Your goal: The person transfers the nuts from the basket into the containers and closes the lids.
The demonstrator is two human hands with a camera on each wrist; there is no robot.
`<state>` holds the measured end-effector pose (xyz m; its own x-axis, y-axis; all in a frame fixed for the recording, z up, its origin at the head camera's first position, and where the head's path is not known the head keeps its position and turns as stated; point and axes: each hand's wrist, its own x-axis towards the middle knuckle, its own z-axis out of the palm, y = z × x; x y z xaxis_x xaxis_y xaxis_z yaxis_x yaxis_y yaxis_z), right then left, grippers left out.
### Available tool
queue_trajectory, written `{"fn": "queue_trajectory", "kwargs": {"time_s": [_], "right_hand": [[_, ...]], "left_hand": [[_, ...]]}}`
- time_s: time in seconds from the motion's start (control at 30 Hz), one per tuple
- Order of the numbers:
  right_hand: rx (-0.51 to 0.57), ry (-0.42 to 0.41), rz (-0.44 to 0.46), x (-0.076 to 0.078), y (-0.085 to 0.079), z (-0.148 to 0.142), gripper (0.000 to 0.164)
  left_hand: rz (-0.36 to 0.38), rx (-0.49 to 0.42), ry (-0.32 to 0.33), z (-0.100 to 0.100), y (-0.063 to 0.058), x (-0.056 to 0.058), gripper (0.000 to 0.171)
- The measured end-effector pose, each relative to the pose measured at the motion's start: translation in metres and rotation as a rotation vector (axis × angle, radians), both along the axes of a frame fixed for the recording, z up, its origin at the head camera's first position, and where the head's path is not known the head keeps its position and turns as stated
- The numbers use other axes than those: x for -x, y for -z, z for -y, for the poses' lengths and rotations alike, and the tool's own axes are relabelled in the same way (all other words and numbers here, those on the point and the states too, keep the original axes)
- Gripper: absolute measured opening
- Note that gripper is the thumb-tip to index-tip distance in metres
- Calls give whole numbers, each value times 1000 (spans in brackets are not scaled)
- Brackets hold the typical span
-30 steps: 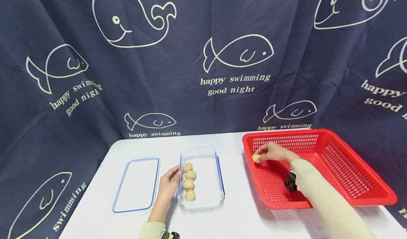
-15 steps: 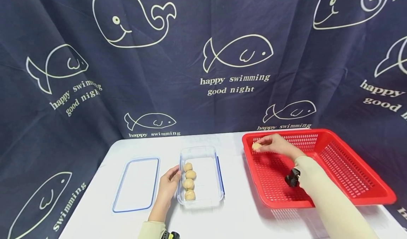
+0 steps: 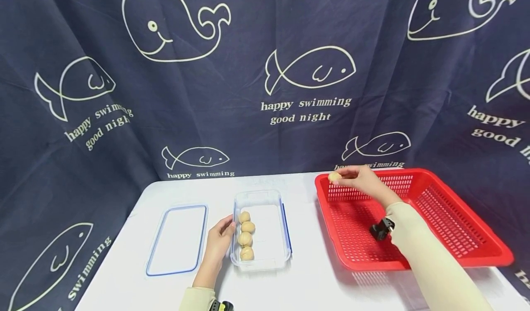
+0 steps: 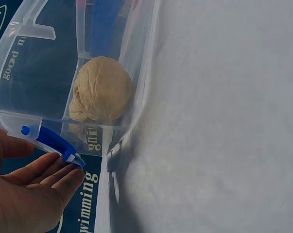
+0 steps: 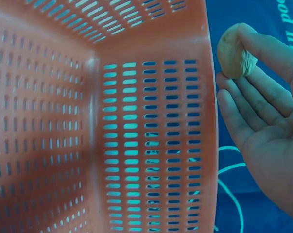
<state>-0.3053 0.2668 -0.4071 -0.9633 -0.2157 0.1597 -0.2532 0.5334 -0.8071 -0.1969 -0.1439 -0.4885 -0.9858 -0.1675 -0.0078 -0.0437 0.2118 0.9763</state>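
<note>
In the head view my right hand [image 3: 358,181] pinches a walnut [image 3: 334,177] between thumb and fingers, above the back left corner of the red basket [image 3: 323,200]. The right wrist view has this walnut [image 5: 236,51] just beyond the basket's rim, with the fingers under it. My left hand [image 3: 219,237] touches the left side of a clear plastic food box [image 3: 269,262]. Its fingers, loosely extended, meet the blue clip [image 4: 56,143] on that side in the left wrist view. Several walnuts [image 3: 245,239] lie in a row along the box's left wall.
A clear lid [image 3: 178,239] with a blue seal lies on the white table [image 3: 304,237] left of the box. Dark blue cloth [image 3: 248,131] with fish and whale drawings hangs behind the table. The right forearm crosses the basket's front rim.
My right hand has lifted the walnut from inside the basket's left side up to its rim. The left hand, the box and its walnuts stay put.
</note>
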Motion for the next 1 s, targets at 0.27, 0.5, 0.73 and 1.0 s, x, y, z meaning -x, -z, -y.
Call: {"fn": "queue_trajectory", "kwargs": {"time_s": [0.27, 0.5, 0.73, 1.0], "right_hand": [[19, 47, -28, -6, -9, 11, 50], [72, 56, -57, -14, -21, 34, 46], [157, 39, -80, -23, -32, 62, 43], [178, 52, -100, -31, -37, 97, 41]], "left_hand": [[4, -9, 2, 0, -1, -1, 37], [-1, -4, -3, 0, 1, 0, 36], [-1, -4, -5, 0, 2, 0, 37], [-2, -7, -5, 0, 2, 0, 37]]}}
